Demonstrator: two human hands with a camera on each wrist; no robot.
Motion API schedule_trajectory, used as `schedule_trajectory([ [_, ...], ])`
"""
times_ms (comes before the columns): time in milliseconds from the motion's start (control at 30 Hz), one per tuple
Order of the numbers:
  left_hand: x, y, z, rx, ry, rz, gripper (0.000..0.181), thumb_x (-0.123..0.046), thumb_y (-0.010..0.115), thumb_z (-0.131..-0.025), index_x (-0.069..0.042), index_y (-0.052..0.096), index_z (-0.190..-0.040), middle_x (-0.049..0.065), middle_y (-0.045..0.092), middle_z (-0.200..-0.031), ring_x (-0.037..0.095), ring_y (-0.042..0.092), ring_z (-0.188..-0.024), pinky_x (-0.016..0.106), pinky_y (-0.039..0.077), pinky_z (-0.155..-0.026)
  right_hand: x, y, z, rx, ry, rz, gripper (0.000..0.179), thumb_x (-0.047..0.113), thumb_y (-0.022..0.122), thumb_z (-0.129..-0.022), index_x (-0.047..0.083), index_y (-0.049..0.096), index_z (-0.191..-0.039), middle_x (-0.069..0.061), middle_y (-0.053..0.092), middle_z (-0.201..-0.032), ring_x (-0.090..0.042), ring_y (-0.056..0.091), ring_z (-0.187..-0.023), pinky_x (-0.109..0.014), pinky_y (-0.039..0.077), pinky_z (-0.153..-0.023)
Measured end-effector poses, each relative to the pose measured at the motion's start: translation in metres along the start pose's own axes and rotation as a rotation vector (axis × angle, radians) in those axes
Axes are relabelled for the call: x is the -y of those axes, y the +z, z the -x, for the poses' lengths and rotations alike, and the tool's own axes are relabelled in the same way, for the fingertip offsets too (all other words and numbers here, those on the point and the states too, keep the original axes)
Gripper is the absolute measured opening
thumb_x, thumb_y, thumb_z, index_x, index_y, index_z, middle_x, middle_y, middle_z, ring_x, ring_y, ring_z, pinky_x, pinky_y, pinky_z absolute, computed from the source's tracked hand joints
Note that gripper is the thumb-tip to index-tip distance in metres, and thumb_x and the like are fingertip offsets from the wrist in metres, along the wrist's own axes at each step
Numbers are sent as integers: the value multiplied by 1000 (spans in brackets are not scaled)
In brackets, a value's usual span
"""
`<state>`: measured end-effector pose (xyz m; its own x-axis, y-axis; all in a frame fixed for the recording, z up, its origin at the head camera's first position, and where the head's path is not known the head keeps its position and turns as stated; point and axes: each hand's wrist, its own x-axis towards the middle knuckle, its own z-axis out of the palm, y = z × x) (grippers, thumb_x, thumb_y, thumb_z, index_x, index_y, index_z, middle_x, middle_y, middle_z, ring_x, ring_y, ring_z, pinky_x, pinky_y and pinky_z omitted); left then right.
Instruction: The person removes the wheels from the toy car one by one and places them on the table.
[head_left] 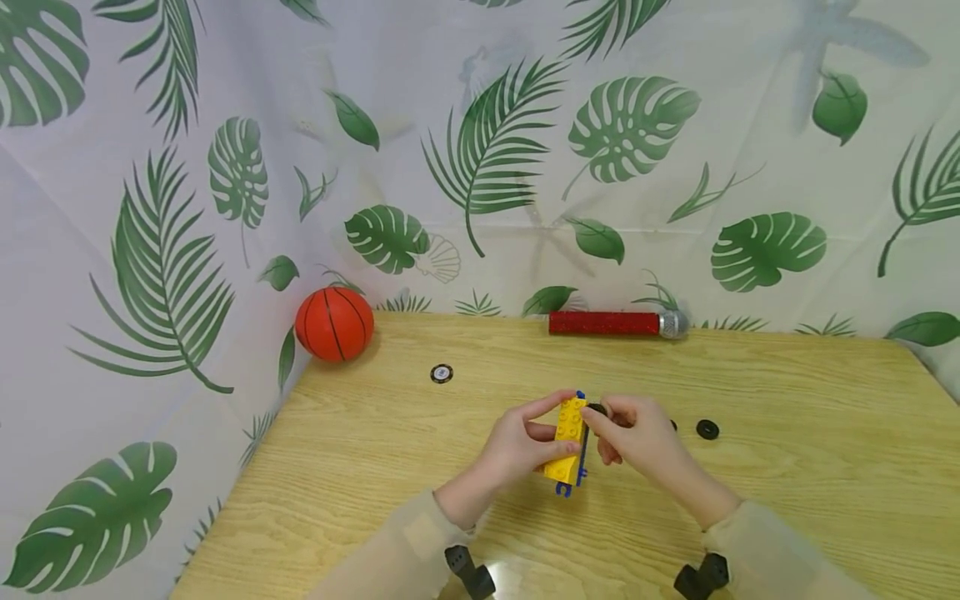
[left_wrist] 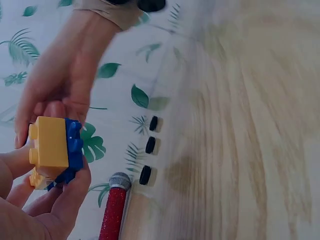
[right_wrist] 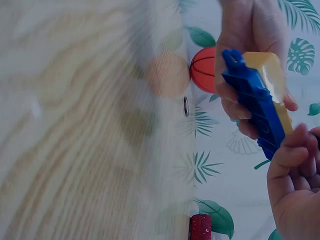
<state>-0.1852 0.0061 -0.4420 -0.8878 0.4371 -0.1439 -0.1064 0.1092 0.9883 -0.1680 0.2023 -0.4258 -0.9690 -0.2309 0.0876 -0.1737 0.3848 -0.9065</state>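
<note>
My left hand [head_left: 517,442] grips a yellow and blue building-block toy car [head_left: 570,429], tilted above the table. Yellow studded bricks [left_wrist: 51,145] sit on a blue base [right_wrist: 257,107], which has small pegs sticking out. Close by the car's right side, my right hand [head_left: 637,429] pinches a small black wheel [head_left: 597,409] between thumb and fingers. Whether the wheel touches the base is hard to tell. Several black wheels, including one at the right [head_left: 707,429], lie on the table; the right hand partly hides another in the head view.
A red microphone [head_left: 603,323] with a silver head lies along the table's back edge. An orange toy basketball [head_left: 334,324] stands at the back left corner, and a black-and-white round chip [head_left: 442,373] lies nearby. Leaf-print cloth [head_left: 480,167] hangs behind the wooden table [head_left: 337,500].
</note>
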Motion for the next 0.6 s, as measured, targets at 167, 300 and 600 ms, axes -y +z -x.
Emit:
schedule_trajectory([
  [167,-1,-1,-2,14,11,63,59,-7,73,-89,-33,57,-139,14,75,-110,21,74,-85,31,61,-65,-2,0,-2,23,8,-73,39,29,57,-101,0,54,-75,-5,58,-58,-27,57,-53,-36,51,-51],
  [300,-1,-3,-2,19,10,106,58,-5,73,-89,-34,57,-137,16,74,-111,23,74,-88,32,61,-67,-4,-2,-2,27,13,-98,40,30,56,-102,-1,53,-76,-5,58,-58,-27,59,-54,-37,52,-53],
  [600,0,-5,1,32,9,119,60,-4,71,-90,-33,55,-139,16,73,-113,24,74,-93,34,62,-71,-3,-5,-2,43,22,-120,36,27,59,-101,-1,53,-80,-6,62,-60,-30,58,-54,-37,50,-51],
])
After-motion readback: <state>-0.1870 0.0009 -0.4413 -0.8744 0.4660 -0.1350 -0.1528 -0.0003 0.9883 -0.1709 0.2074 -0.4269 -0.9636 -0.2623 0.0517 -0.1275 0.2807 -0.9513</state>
